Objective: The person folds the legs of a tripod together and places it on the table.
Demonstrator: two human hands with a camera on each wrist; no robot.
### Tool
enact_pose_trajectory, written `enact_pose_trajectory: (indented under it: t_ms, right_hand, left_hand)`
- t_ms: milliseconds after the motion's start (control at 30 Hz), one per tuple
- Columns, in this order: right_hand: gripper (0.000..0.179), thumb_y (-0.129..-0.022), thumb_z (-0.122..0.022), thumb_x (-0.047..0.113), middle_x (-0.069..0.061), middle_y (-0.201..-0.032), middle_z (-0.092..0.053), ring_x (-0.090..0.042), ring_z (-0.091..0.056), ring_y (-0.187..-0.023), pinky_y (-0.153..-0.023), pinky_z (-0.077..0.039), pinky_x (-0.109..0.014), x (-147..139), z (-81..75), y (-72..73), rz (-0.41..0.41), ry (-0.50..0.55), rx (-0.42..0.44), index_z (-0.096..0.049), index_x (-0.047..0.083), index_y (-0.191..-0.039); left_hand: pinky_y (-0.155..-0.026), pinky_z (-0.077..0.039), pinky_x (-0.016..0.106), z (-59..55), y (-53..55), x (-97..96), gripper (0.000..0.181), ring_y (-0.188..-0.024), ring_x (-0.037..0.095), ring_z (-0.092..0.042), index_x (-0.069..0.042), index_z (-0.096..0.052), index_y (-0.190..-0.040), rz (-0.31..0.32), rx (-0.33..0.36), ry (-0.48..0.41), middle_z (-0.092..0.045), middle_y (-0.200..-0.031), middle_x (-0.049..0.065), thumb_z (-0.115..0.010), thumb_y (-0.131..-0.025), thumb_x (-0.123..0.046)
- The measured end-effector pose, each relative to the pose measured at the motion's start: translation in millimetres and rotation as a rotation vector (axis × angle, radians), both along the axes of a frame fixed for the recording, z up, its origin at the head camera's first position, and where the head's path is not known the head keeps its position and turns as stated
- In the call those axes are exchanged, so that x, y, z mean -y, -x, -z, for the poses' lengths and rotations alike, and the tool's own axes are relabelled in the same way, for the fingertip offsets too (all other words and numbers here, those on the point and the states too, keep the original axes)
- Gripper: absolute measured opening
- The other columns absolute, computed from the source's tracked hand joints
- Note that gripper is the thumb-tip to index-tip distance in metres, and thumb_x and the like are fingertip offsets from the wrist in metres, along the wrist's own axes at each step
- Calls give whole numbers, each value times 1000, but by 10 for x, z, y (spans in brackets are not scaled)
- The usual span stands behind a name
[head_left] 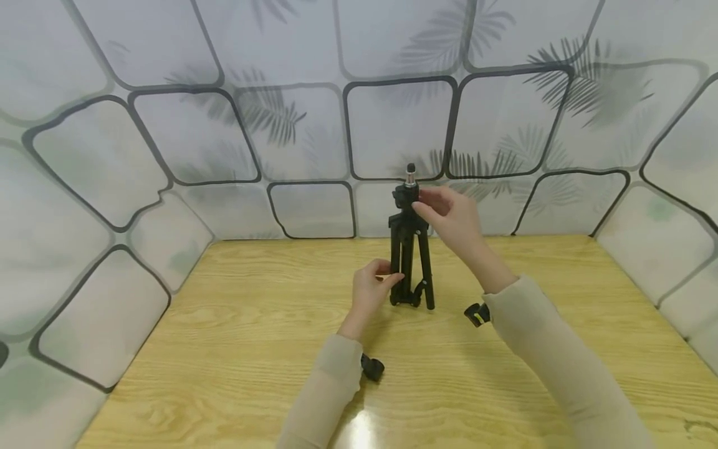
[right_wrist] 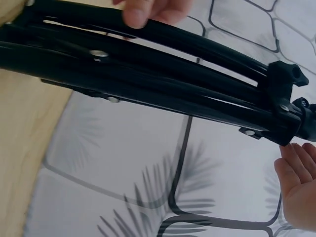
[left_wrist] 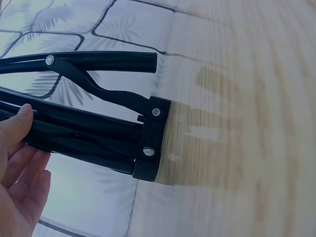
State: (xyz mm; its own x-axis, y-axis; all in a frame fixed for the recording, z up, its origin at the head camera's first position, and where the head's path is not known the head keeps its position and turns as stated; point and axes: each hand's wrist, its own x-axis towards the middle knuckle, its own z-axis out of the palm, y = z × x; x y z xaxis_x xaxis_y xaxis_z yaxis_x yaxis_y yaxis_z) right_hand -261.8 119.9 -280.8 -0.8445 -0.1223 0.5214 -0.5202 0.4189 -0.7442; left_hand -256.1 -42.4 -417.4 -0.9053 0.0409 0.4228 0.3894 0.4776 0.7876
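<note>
Black stand [head_left: 406, 262], tripod type, legs folded in close; it stands near upright toward the back of the desk [head_left: 235, 349], right of middle as I see it. Slim glossy tubes, round in section. Top: silver stud [head_left: 411, 178] with a small dark cap; just beneath, a black collar. Right wrist view gives a lobed black knob [right_wrist: 296, 75] at the upper end, bright rivets along the legs. Low down, a squarish bracket [left_wrist: 152, 143] joins a curved brace [left_wrist: 113, 94] to the tubes, two shiny rivets on its face. One leg splays slightly from the bundle. The bracket's edge appears to meet the wood.

Left hand [head_left: 370, 288]: pinching the lower legs, thumb on the near side, fingers behind. Right hand [head_left: 453, 224]: higher, thumb and fingers closed narrowly at the collar, below the stud. Both arms in pale beige sleeves [head_left: 552, 343]; a dark device [head_left: 373, 368] shows beside the left cuff.

Desk: yellowish wood, wavy grain, white glare at the front edge of view. Walls [head_left: 303, 212] on three sides: whitish covering, rounded dark-grey outlines like large stones, grey fern fronds printed over, faint green smudges.
</note>
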Motion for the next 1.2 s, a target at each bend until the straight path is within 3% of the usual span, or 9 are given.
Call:
enact_pose_trajectory:
  t_ms: [233,433,667,967,1200]
  right_hand:
    - [39,-81,-65,18,-16,-109,-58,-25,-55,-102,-86,-43,-32,-91,256,-77,-32,-27,-33,-57,-3,-113]
    - [39,-79,-68,17,-17,-105,-60,-26,-57,-98,-84,-45,-35,-136,439,-97,-3,-44,-45,-58,-4,-110]
    - [38,-78,-69,18,-16,-105,-61,-28,-56,-99,-82,-45,-41,-183,643,-122,21,-115,21,-58,-2,-109]
    - [33,-77,-70,15,-16,-100,-62,-27,-58,-95,-81,-46,-39,-221,812,-145,9,-148,57,-61,-2,-105]
    - [30,-77,-69,12,-17,-96,-63,-29,-60,-91,-79,-47,-41,-224,928,-161,20,-196,74,-61,-3,-101]
  left_hand:
    - [-68,-49,26,4,8,0,23,-81,15,-60,-6,-64,-93,1,20,-12,-64,-88,4,-70,-77,-21]
    - [-68,-49,27,-23,15,5,21,-81,15,-60,-6,-64,-92,11,21,-27,-64,-88,4,-70,-77,-20]
    - [-66,-49,26,-23,11,10,21,-80,14,-60,-6,-64,-91,12,39,-30,-65,-86,4,-70,-76,-20]
    - [-65,-49,24,-38,54,22,23,-79,12,-60,-7,-64,-91,56,27,11,-65,-84,2,-69,-76,-23]
    - [-66,-49,23,-63,54,46,24,-79,11,-59,-7,-64,-93,81,83,24,-64,-86,1,-69,-77,-23]
